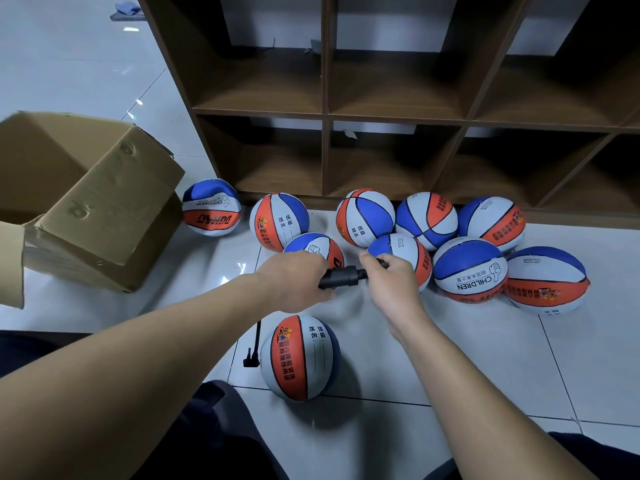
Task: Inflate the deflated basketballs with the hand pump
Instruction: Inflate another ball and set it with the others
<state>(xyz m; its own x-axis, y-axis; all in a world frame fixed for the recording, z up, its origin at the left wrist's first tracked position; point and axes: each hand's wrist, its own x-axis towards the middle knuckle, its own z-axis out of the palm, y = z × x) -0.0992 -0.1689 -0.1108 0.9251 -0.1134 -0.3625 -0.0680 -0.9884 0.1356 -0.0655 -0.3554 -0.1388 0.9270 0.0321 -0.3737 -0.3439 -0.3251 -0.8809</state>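
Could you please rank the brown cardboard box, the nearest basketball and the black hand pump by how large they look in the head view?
1. Open brown cardboard box
2. Nearest red, white and blue basketball, though nearness to the camera enlarges it
3. Black plastic hand pump, partly hidden by both hands

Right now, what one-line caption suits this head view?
Both hands, left hand and right hand, grip a black hand pump above red-white-blue basketballs.

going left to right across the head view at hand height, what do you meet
cardboard box → left hand → black pump → right hand → CHILDREN ball → rightmost ball
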